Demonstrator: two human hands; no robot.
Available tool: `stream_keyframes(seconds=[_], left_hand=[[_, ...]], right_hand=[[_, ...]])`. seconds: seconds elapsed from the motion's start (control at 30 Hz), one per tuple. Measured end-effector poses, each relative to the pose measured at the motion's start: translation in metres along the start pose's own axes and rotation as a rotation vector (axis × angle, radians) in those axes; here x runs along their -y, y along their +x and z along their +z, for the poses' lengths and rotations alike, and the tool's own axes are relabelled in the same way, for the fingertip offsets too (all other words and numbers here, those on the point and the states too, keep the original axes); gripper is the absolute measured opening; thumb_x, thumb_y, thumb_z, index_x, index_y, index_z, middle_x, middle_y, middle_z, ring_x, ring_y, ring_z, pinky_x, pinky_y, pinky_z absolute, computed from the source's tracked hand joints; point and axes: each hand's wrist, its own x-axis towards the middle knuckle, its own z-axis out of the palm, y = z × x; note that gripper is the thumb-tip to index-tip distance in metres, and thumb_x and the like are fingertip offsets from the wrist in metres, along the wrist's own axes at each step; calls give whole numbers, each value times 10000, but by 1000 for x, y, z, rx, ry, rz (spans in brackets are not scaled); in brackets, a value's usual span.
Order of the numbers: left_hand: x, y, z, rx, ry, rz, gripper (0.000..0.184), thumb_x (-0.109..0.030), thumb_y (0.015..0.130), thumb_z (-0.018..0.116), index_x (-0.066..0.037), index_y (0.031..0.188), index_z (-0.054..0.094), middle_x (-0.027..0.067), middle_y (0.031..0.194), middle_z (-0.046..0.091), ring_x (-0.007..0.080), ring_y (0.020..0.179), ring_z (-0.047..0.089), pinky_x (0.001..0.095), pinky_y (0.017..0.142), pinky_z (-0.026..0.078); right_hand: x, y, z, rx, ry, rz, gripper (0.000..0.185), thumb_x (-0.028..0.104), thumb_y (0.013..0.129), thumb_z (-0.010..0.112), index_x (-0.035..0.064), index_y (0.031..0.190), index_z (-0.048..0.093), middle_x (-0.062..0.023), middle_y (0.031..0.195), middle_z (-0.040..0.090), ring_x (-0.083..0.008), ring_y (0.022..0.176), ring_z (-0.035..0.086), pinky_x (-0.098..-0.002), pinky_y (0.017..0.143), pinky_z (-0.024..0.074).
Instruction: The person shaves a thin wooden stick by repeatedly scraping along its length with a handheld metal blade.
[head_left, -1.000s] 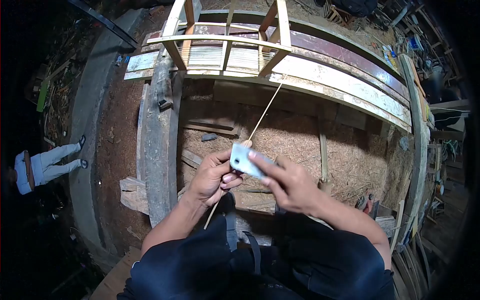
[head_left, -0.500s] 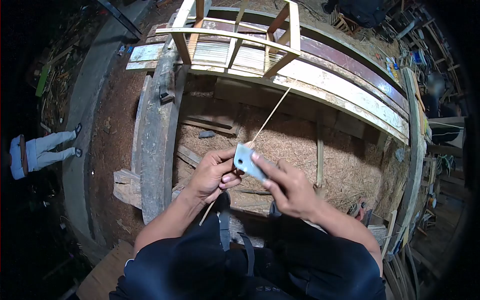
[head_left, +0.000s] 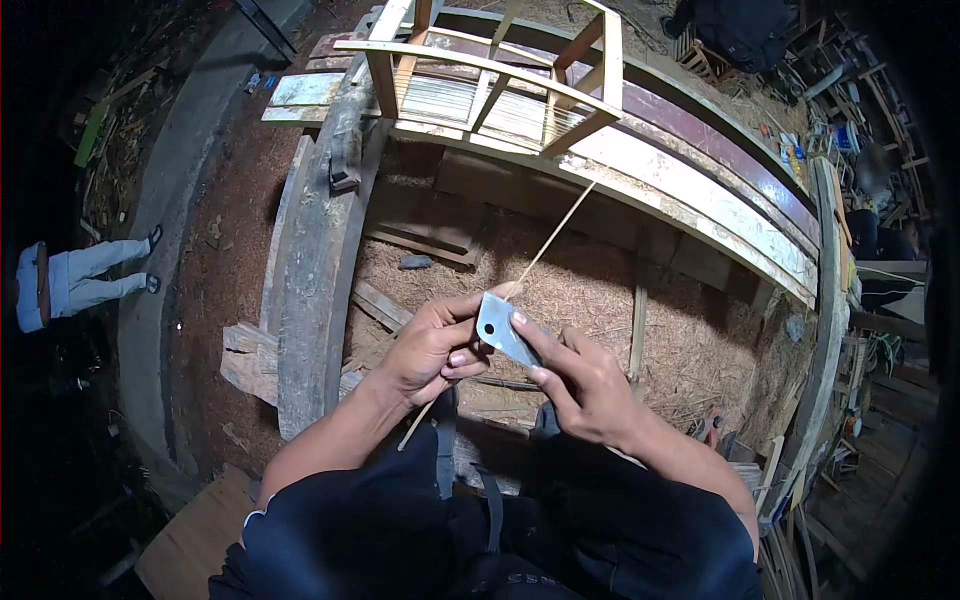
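Observation:
My left hand (head_left: 432, 348) is closed around a thin pale wooden stick (head_left: 558, 230), which slants from near my lap up toward the bench. In my right hand (head_left: 585, 385) is a flat grey metal plate (head_left: 507, 327) with a rounded corner and a dark round hole. The plate lies across the stick just beyond my left fingers, hiding part of it. From this angle I cannot tell how firmly the plate touches the stick.
A slatted wooden frame (head_left: 490, 75) stands on the plank bench (head_left: 700, 185) ahead. Thick weathered beams (head_left: 312, 280) run along the left side. Shavings (head_left: 590, 320) cover the ground below. A person (head_left: 85, 270) stands at the far left, and scrap wood lies around the edges.
The view has shifted slightly, so the bench and frame sit a little further right. The plate is sharper now, and both hands keep their holds.

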Motion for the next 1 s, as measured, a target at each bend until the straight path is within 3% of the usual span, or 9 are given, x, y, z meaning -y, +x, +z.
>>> stream_keyframes(seconds=[0.13, 0.33, 0.4, 0.53, 0.67, 0.8, 0.93, 1.0], left_hand=[[-1, 5, -2, 68, 26, 6, 477, -62, 1065, 545, -63, 1537, 481, 45, 846, 639, 12, 522, 407, 168, 454, 335], [-1, 6, -2, 3, 77, 5, 477, -68, 1057, 551, -54, 1529, 485, 36, 826, 633, 7, 493, 400, 156, 431, 332], [1, 5, -5, 42, 86, -2, 467, -85, 1067, 550, -55, 1528, 492, 32, 829, 642, 9, 507, 410, 161, 441, 336], [0, 4, -7, 26, 85, 1, 443, -78, 1065, 551, -33, 1505, 516, 34, 833, 638, 8, 508, 415, 155, 434, 331], [1, 5, -6, 18, 75, 21, 435, -69, 1061, 555, -31, 1493, 528, 39, 831, 634, 4, 512, 426, 156, 426, 337], [0, 0, -2, 42, 55, -2, 423, -66, 1059, 559, -30, 1480, 542, 46, 835, 636, 6, 506, 430, 159, 421, 342], [2, 1, -4, 11, 145, 14, 418, -62, 1056, 564, -36, 1473, 556, 45, 819, 635, 8, 494, 416, 162, 426, 345], [1, 0, -4, 20, 178, 13, 420, -60, 1055, 567, -41, 1474, 559, 42, 811, 635, 9, 491, 412, 162, 428, 346]], right_hand=[[-27, 10, -5, -179, -33, 53, 592, 163, 990, 640, 229, 1561, 500, -155, 769, 516, -301, 628, 547, -450, 615, 476], [-19, 2, 4, -82, 5, -23, 577, 145, 994, 623, 193, 1556, 505, -140, 771, 532, -274, 630, 548, -444, 608, 474], [-26, 8, -1, -194, -19, 25, 582, 156, 993, 623, 215, 1559, 502, -144, 781, 534, -275, 635, 551, -436, 617, 483], [-4, 1, -2, -2, 27, 10, 577, 158, 996, 618, 202, 1560, 501, -143, 786, 535, -272, 638, 520, -424, 630, 469], [-21, 9, -1, -163, 27, 22, 574, 146, 1000, 600, 208, 1562, 499, -150, 779, 527, -267, 642, 542, -429, 626, 482], [-12, 1, -2, -53, -27, -7, 561, 161, 1009, 607, 207, 1559, 505, -142, 779, 542, -246, 631, 519, -424, 613, 473], [-28, 13, -7, -250, 0, -20, 581, 164, 1006, 616, 228, 1570, 491, -113, 756, 527, -232, 641, 532, -416, 606, 479], [-17, 7, -8, -173, -19, -11, 566, 159, 1013, 606, 204, 1566, 495, -116, 747, 535, -236, 650, 534, -418, 632, 485]])
